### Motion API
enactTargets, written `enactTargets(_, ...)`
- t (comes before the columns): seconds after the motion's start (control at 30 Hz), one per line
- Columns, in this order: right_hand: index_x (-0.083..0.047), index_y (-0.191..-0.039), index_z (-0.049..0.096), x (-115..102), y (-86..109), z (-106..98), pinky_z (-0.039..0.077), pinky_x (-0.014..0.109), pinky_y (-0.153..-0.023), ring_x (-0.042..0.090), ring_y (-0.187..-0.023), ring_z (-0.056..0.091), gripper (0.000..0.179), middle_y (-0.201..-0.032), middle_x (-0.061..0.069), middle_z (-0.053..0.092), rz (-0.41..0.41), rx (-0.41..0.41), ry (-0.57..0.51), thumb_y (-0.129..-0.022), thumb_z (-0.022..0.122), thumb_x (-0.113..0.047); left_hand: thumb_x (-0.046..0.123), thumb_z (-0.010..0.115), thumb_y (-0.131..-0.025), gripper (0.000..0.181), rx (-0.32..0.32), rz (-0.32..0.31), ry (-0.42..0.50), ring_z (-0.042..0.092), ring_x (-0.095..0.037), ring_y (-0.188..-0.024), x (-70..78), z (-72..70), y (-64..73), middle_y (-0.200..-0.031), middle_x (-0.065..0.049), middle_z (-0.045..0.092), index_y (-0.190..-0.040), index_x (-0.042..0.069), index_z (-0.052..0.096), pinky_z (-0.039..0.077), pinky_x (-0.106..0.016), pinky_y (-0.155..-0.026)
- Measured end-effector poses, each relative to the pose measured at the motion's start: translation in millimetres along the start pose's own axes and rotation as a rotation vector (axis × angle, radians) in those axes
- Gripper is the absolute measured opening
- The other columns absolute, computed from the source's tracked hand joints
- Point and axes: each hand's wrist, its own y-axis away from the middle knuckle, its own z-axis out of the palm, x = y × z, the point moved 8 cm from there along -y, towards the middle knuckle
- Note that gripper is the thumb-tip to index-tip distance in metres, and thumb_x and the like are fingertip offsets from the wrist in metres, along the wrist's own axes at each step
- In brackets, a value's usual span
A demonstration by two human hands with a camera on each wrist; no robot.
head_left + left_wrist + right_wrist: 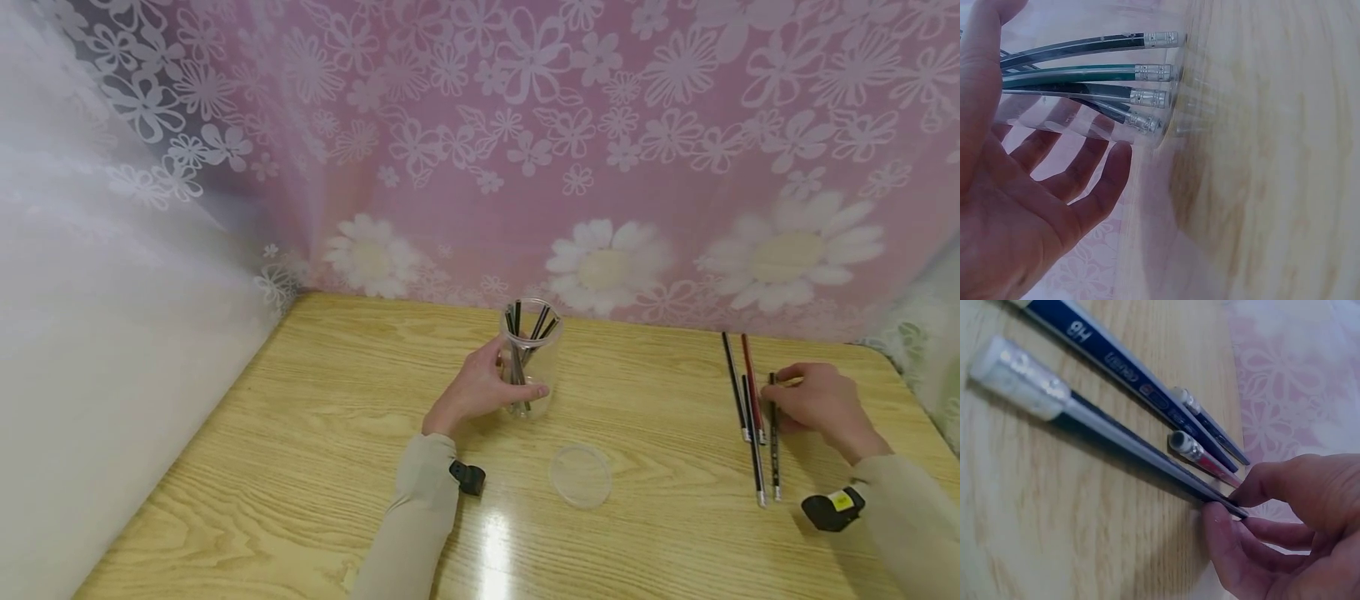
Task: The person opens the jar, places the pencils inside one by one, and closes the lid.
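Observation:
My left hand (476, 385) grips a clear plastic jar (550, 375) that stands upright on the table, its thumb across the near side and its fingers around the back. Several pencils lean inside the jar, their eraser ends down; a green pencil (1072, 75) is among them in the left wrist view. Far to the right, my right hand (821, 407) pinches a dark pencil (1122, 450) by its far end between thumb and fingertips. The pencil's white eraser points toward me. Just left of it lie a red pencil (751, 375) and a blue HB pencil (1129, 372).
A round clear lid (581, 477) lies flat on the wood-grain table (337, 500), in front of the jar. Behind the table hangs a pink flowered curtain (480, 200), and a white sheet (135, 333) hangs along the left side.

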Motion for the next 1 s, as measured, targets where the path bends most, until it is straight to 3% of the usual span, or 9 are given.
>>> enactTargets(0.17,0.026,-0.138,0.035,5,6.9,-5,0.061,0.040,-0.063,0.020,-0.066,0.073,0.067,-0.105,0.038,0.068,0.025,0.003,-0.114,-0.105,0.054,-0.029,0.052,0.084,-0.081,0.060,-0.003,0.005,-0.005,0.060,-0.019,-0.069,0.8,0.2,0.9,-0.094,0.004,0.069,-0.127,0.028,0.054,0.051,-0.036,-0.069)
enactTargets(0.33,0.023,-0.140,0.032,1,13.5,-16,0.062,0.039,-0.063,0.013,-0.065,0.072,0.066,-0.112,0.043,0.059,-0.011,0.085,-0.192,-0.105,0.055,-0.028,0.052,0.084,-0.081,0.056,-0.003,0.012,-0.006,0.060,-0.019,-0.069,1.3,0.1,1.3,-0.095,0.005,0.069,-0.122,0.024,0.056,0.050,-0.036,-0.071)
enactTargets(0.5,0.019,-0.142,0.032,-15,21.8,-29,0.062,0.038,-0.059,0.010,-0.061,0.069,0.062,-0.105,0.034,0.062,-0.064,0.190,-0.226,-0.104,0.056,-0.024,0.052,0.084,-0.081,0.059,-0.005,0.015,-0.002,0.062,-0.019,-0.071,2.0,0.2,1.0,-0.094,0.004,0.069,-0.125,0.025,0.055,0.052,-0.036,-0.072)
enactTargets(0.73,0.013,-0.145,0.030,-46,35.0,-44,0.059,0.032,-0.055,-0.006,-0.059,0.059,0.058,-0.115,0.034,0.052,-0.091,0.322,-0.249,-0.104,0.055,-0.018,0.052,0.084,-0.081,0.058,-0.002,0.010,-0.001,0.060,-0.019,-0.070,2.1,-0.2,0.9,-0.093,0.004,0.069,-0.124,0.026,0.055,0.051,-0.036,-0.070)
enactTargets(0.87,0.005,-0.141,0.038,-64,41.7,-52,0.058,0.027,-0.053,-0.010,-0.061,0.057,0.049,-0.103,0.016,0.057,-0.117,0.386,-0.258,-0.102,0.057,-0.017,0.051,0.084,-0.081,0.059,-0.003,0.011,0.000,0.061,-0.019,-0.070,1.5,-0.1,0.5,-0.094,0.004,0.069,-0.126,0.027,0.055,0.051,-0.036,-0.071)
enactTargets(1.0,-0.013,-0.132,0.045,-81,49.5,-60,0.056,0.020,-0.053,-0.014,-0.064,0.057,0.035,-0.087,-0.014,0.054,-0.150,0.447,-0.302,-0.100,0.060,-0.015,0.051,0.084,-0.081,0.058,-0.006,0.009,0.012,0.061,-0.019,-0.071,0.7,0.1,0.0,-0.094,0.003,0.070,-0.125,0.027,0.055,0.051,-0.036,-0.072)
